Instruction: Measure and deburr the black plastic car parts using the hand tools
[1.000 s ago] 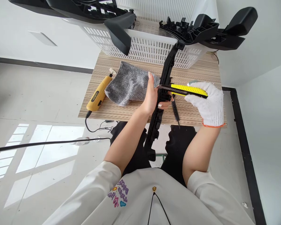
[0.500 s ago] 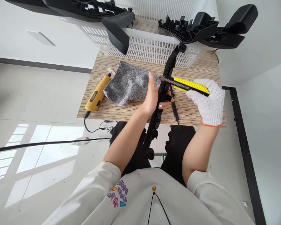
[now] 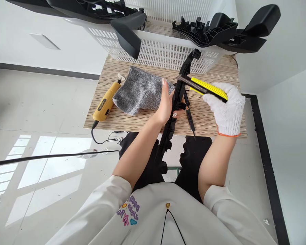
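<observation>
My bare left hand (image 3: 165, 107) is closed around the middle of a long black plastic trim piece (image 3: 177, 92), which slants from the basket's front down over my lap. In a white knit glove, my right hand (image 3: 225, 105) grips a yellow and black utility knife (image 3: 206, 89). The knife's blade points left and lies over the upper part of the trim piece; whether it touches cannot be made out. A grey cloth (image 3: 142, 90) rests on the table left of the trim piece. Just to its right lies a thin black tool (image 3: 190, 117), partly hidden by my fingers.
A yellow corded rotary tool (image 3: 107, 102) lies at the left of the wooden table (image 3: 214, 126). At the back stands a white slatted basket (image 3: 163, 51), with black plastic parts (image 3: 214, 32) jutting over its rim. A black cable (image 3: 53, 156) runs off to the left.
The knife's blade end has moved slightly up, and the knife tilts more steeply. My right hand has shifted a little. My left hand stays put, while the trim piece's top end has dipped slightly.
</observation>
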### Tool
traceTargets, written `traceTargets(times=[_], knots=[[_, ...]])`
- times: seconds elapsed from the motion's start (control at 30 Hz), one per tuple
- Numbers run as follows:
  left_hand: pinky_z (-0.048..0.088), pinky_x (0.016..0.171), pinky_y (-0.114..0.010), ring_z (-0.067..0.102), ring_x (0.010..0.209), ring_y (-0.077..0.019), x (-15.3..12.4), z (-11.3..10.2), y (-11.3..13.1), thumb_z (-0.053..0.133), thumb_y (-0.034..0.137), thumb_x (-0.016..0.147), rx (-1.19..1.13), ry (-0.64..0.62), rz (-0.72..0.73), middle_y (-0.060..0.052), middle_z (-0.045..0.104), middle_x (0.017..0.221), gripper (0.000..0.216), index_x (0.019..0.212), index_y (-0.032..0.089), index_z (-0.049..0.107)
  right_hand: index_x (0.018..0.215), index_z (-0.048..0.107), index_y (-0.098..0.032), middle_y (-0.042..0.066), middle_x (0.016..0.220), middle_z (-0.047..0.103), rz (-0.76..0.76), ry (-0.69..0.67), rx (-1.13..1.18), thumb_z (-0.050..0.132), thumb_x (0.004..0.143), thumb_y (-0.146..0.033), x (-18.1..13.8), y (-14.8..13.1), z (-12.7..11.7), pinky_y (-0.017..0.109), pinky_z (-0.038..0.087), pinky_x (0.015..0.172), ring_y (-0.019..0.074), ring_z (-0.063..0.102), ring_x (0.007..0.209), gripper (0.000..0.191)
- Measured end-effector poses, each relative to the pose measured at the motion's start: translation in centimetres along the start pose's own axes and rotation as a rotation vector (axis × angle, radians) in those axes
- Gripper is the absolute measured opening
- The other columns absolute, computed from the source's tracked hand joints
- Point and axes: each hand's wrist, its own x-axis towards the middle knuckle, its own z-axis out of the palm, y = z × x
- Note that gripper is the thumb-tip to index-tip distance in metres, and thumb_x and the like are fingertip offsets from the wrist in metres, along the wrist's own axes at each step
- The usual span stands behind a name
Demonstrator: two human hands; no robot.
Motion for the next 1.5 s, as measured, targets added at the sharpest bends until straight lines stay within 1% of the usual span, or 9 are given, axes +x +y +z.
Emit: traceTargets(times=[0.17, 0.27, 0.37, 0.5, 0.63, 0.73, 0.83, 1.13, 1.5], knots=[[0.023, 0.037, -0.019, 0.031, 0.037, -0.0033, -0.1, 0.1, 0.1, 0.012, 0.09, 0.091, 0.018, -0.001, -0.003, 0.003, 0.038, 0.063, 0.081, 0.101, 0.02, 0.052, 0.11, 0.074, -0.026, 0.002, 0.1, 0.075, 0.004, -0.049, -0.023, 0.08, 0.08, -0.029, 0.0, 0.3, -0.3, 0.042, 0.067, 0.081, 0.0233, 0.075, 0.095, 0.031], [0.019, 0.037, -0.019, 0.025, 0.035, -0.0014, -0.1, 0.1, 0.1, -0.001, 0.091, 0.087, -0.059, -0.062, -0.005, 0.002, 0.04, 0.061, 0.086, 0.088, 0.02, 0.047, 0.111, 0.074, -0.026, 0.002, 0.1, 0.075, 0.011, 0.002, -0.006, 0.08, 0.08, -0.028, 0.0, 0.0, -0.5, 0.041, 0.067, 0.079, 0.0224, 0.075, 0.093, 0.031], [0.016, 0.037, -0.02, 0.024, 0.034, -0.0009, 0.0, -0.1, 0.0, -0.017, 0.088, 0.083, -0.132, -0.132, 0.01, 0.001, 0.04, 0.06, 0.09, 0.081, 0.02, 0.042, 0.108, 0.075, -0.025, 0.001, 0.1, 0.076, 0.041, -0.081, 0.0, 0.081, 0.079, -0.027, -0.1, -0.3, -0.6, 0.038, 0.066, 0.073, 0.0199, 0.074, 0.085, 0.03], [0.018, 0.036, -0.019, 0.024, 0.034, -0.0002, 0.1, -0.2, 0.0, -0.006, 0.092, 0.085, -0.073, -0.09, -0.019, 0.002, 0.043, 0.063, 0.089, 0.089, 0.02, 0.046, 0.112, 0.074, -0.026, 0.001, 0.102, 0.076, 0.016, -0.016, -0.016, 0.08, 0.081, -0.028, -0.2, -0.4, -0.7, 0.038, 0.067, 0.075, 0.0197, 0.074, 0.086, 0.032], [0.021, 0.035, -0.018, 0.026, 0.032, -0.0019, 0.1, -0.1, 0.2, -0.008, 0.089, 0.087, -0.031, -0.053, -0.025, 0.004, 0.036, 0.061, 0.094, 0.105, 0.019, 0.051, 0.107, 0.076, -0.025, 0.001, 0.101, 0.077, 0.058, -0.12, -0.005, 0.083, 0.078, -0.029, -0.1, -0.6, -0.7, 0.039, 0.067, 0.077, 0.0186, 0.074, 0.081, 0.03], [0.023, 0.035, -0.019, 0.026, 0.032, -0.0022, 0.2, -0.3, 0.1, -0.002, 0.09, 0.088, -0.03, -0.016, -0.016, 0.004, 0.038, 0.063, 0.092, 0.111, 0.019, 0.052, 0.107, 0.077, -0.026, 0.0, 0.097, 0.077, 0.068, -0.051, 0.004, 0.082, 0.077, -0.028, -0.1, -0.7, -0.7, 0.036, 0.065, 0.072, 0.0165, 0.072, 0.075, 0.03], [0.022, 0.035, -0.02, 0.026, 0.033, -0.0032, 0.2, -0.5, 0.0, -0.003, 0.09, 0.088, -0.047, -0.005, 0.005, 0.002, 0.04, 0.063, 0.093, 0.114, 0.02, 0.052, 0.105, 0.078, -0.026, -0.002, 0.09, 0.075, 0.094, -0.152, 0.009, 0.085, 0.075, -0.027, -0.1, -0.5, -0.8, 0.035, 0.063, 0.068, 0.0155, 0.069, 0.071, 0.031], [0.015, 0.035, -0.019, 0.023, 0.031, -0.0022, 0.2, -0.5, 0.5, -0.018, 0.082, 0.09, -0.186, -0.111, -0.051, 0.001, 0.043, 0.061, 0.095, 0.099, 0.018, 0.052, 0.107, 0.079, -0.025, -0.001, 0.097, 0.076, 0.122, -0.155, 0.007, 0.086, 0.074, -0.027, -0.1, -0.4, -0.9, 0.034, 0.063, 0.068, 0.0147, 0.069, 0.072, 0.034], [0.015, 0.033, -0.018, 0.024, 0.028, -0.003, 0.3, -0.5, 0.4, -0.008, 0.086, 0.091, -0.294, -0.086, -0.074, 0.003, 0.039, 0.057, 0.091, 0.096, 0.018, 0.053, 0.11, 0.079, -0.025, 0.0, 0.099, 0.077, 0.067, -0.11, -0.019, 0.085, 0.077, -0.029, -0.3, -0.8, -1.2, 0.039, 0.063, 0.082, 0.0176, 0.072, 0.083, 0.033]])
